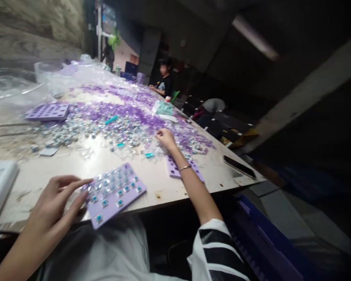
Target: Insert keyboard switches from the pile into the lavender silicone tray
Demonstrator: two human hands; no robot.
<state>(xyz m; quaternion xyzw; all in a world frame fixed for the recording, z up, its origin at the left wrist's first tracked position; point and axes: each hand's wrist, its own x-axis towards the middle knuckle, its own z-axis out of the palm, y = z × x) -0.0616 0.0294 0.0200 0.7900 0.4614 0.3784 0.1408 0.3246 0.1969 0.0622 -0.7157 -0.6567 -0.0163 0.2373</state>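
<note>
My left hand (57,208) grips the left edge of a lilac keypad plate (112,210) between thumb and forefinger. Rows of small square pieces with blue centres, like key switches, sit in the plate, some under clear caps. The plate juts over the table's near edge, tilted. My right hand (165,139) reaches over the loose small parts, its fingers drawn together; whether anything is pinched there is too small to see. Partly hidden beneath my right forearm lies a second lilac plate (172,168) with dark square holes.
Loose blue-and-white pieces (73,130) and purple translucent bits (125,109) cover the middle of the table. Another lilac plate (48,112) lies at left, a phone (239,167) at right. A white box (0,191) stands at near left. Another person (164,84) sits farther along.
</note>
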